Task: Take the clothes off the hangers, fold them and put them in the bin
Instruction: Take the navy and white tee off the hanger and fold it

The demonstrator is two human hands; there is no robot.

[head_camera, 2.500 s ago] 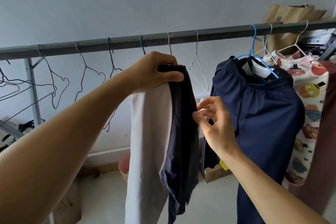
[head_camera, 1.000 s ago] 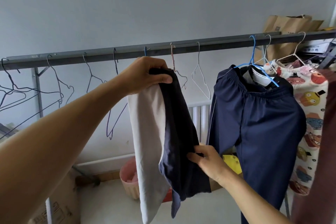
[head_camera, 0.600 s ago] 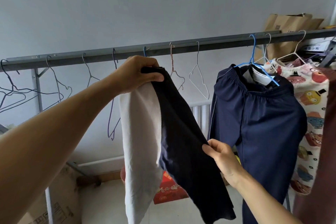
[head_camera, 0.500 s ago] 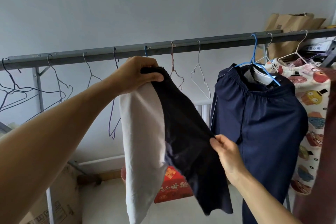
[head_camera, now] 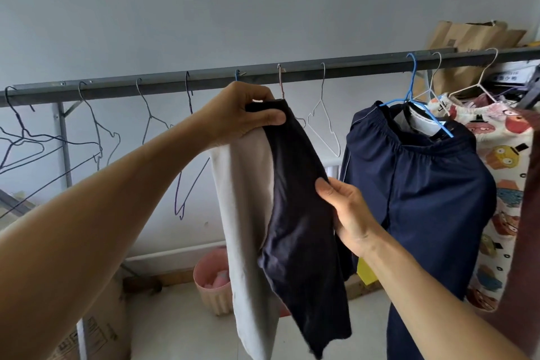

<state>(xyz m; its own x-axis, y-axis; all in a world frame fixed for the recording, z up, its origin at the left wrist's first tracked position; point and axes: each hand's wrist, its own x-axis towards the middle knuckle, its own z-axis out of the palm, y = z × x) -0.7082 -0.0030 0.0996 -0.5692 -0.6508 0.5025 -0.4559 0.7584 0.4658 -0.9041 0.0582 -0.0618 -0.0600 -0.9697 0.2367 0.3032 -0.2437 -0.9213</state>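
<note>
**Mia:** Where is the piece of clothing?

**Ben:** It is up in the air, in front of the rail [head_camera: 292,74]. The left hand [head_camera: 242,114] holds the top of it. The fingers and thumb are curled tight around the top edge. The dark cloth [head_camera: 298,213] hangs down from there, and a pale cloth [head_camera: 245,213] hangs beside it from the same hand. I cannot tell if they are one piece of clothing or two.

**Mia:** Which way does the dark cloth run?

**Ben:** Its long way goes from top to bottom. It slants a little, going down and to the right.

**Mia:** And the other hand?

**Ben:** The right hand [head_camera: 347,213] is lower, at about the middle of the cloth, on its right edge. The thumb lies on the front and the fingers go behind, so it pinches the edge. The cloth is to the left of this hand and touches it.

**Mia:** So which hand does the next bit?

**Ben:** I think the right one. The bottom half hangs loose below it, so to fold, that hand has to bring the low part up to the top hand.

**Mia:** Where does it go after?

**Ben:** Maybe into the pink bin [head_camera: 211,283] on the floor, low down behind the cloth.
</note>
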